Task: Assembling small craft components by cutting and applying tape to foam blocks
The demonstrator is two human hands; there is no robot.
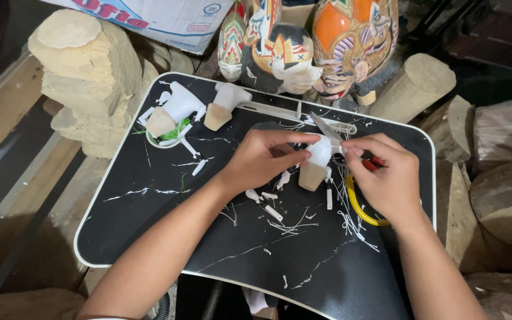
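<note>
White-painted wooden figure (317,159) sits pinched in the left hand (266,155) over the black desk (149,225) — the right hand (386,178) grips what looks like a blade (326,127).

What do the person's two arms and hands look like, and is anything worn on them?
Both forearms are bare up to the frame edge: no sleeves, gloves or watch show. The left hand and right hand carry no visible rings or bracelets. Fingernails are short and unpainted.

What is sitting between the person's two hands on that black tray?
In the head view, a small white-painted wooden figure sits between the left hand and right hand, both touching it, above the black tray.
</note>
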